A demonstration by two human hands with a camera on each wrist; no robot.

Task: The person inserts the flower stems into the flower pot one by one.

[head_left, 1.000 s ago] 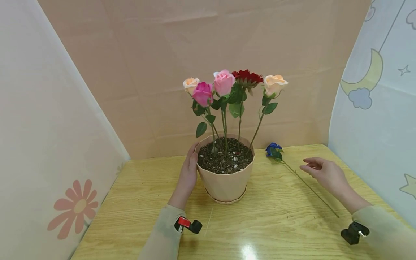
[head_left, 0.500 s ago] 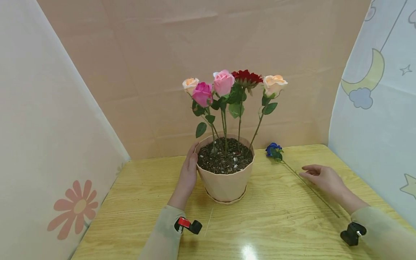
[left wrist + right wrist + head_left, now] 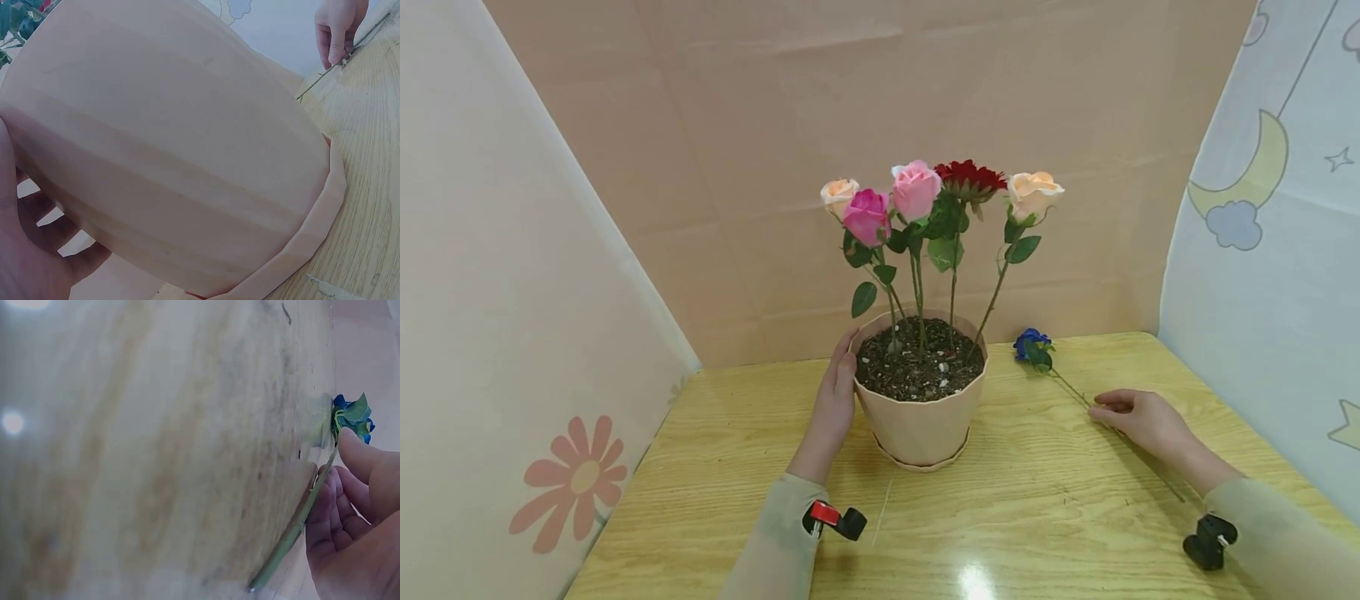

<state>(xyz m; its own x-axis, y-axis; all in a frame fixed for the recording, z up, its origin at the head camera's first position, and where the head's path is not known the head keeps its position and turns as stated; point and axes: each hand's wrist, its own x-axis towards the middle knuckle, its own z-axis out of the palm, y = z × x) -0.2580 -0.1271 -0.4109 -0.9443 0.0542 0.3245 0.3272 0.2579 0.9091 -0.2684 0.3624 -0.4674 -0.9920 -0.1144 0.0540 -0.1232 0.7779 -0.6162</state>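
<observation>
In the head view my left hand (image 3: 835,396) holds the left side of a peach flowerpot (image 3: 917,425), its thumb in front and its fingers round the wall. Dark soil (image 3: 917,379) fills the pot. Upright in it stand a magenta rose (image 3: 868,217), a pink rose (image 3: 917,191), a red flower (image 3: 972,182) and peach roses (image 3: 1034,197). To the right, my right hand (image 3: 1146,421) pinches the stem of a blue rose (image 3: 1032,345) lying on the table. The right wrist view shows the thumb over that green stem (image 3: 290,534); the contact is partly hidden.
The pot stands on a matching saucer (image 3: 925,467) on the wooden table (image 3: 737,467). A thin pale strand (image 3: 883,508) lies in front of it. A peach backdrop (image 3: 737,167) rises behind, with printed white cloths along the left and right sides.
My right hand has moved slightly left and down, and its fingertips have reached the blue rose's stem and taken hold. The left hand and the pot have stayed put.
</observation>
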